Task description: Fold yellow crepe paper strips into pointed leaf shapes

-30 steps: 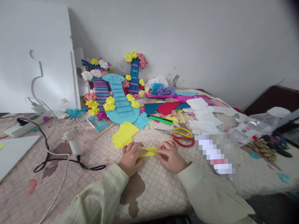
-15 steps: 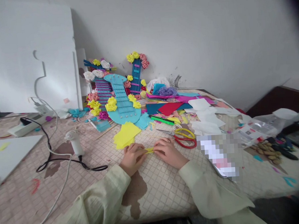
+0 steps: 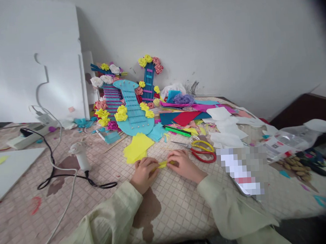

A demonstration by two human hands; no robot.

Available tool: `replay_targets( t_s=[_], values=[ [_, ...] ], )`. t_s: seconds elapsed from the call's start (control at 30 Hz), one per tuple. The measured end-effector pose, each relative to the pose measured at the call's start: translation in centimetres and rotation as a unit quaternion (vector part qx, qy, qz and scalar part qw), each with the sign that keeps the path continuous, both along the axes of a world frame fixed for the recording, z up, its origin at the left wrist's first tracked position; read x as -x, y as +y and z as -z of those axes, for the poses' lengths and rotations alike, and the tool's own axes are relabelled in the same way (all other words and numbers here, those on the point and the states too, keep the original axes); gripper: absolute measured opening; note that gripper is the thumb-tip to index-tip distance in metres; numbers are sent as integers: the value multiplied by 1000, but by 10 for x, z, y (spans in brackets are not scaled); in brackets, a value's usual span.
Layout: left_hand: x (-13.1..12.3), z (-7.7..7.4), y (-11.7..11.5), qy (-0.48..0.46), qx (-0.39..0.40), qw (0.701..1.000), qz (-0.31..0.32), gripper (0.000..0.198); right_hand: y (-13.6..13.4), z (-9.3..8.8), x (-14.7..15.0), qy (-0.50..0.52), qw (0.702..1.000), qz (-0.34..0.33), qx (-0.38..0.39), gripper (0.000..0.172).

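Note:
Between my two hands a narrow strip of yellow paper (image 3: 162, 164) is held close above the table. My left hand (image 3: 144, 173) pinches its left end, and my right hand (image 3: 185, 165) pinches the right end. Just behind my left hand lies a small stack of yellow paper sheets (image 3: 138, 147). Scissors (image 3: 204, 150) with red and yellow handles rest to the right of my right hand. The fingers cover both ends of the strip.
Behind the sheets stands a blue guitar-like craft piece (image 3: 132, 109) with yellow paper flowers. A white glue gun (image 3: 81, 157) with a black cord stands at left. A green cutter (image 3: 177, 131) lies behind the scissors. A pixelated phone (image 3: 240, 174) lies at right.
My right hand's fingers have shifted slightly on the strip, and a little more yellow shows between the hands. The left hand stays almost in place.

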State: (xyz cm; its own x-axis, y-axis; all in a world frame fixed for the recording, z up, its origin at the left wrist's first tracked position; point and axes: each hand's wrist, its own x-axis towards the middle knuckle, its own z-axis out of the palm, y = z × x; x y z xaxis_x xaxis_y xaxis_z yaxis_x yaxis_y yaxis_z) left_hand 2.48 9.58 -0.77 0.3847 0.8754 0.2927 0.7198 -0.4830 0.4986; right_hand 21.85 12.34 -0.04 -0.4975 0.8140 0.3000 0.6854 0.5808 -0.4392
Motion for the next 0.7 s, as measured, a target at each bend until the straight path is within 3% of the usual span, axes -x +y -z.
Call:
replay_targets(
  t_s=[0.37,0.57,0.7],
  values=[
    [1,3,2,-24,13,1000,-8,23,1,2,3,-7,999,30,36,14],
    [1,3,1,-6,15,1000,-17,24,-4,2,3,21,998,6,55,8],
    [0,0,-1,-12,21,1000,-5,15,-6,3,3,49,996,-7,70,18]
  ],
)
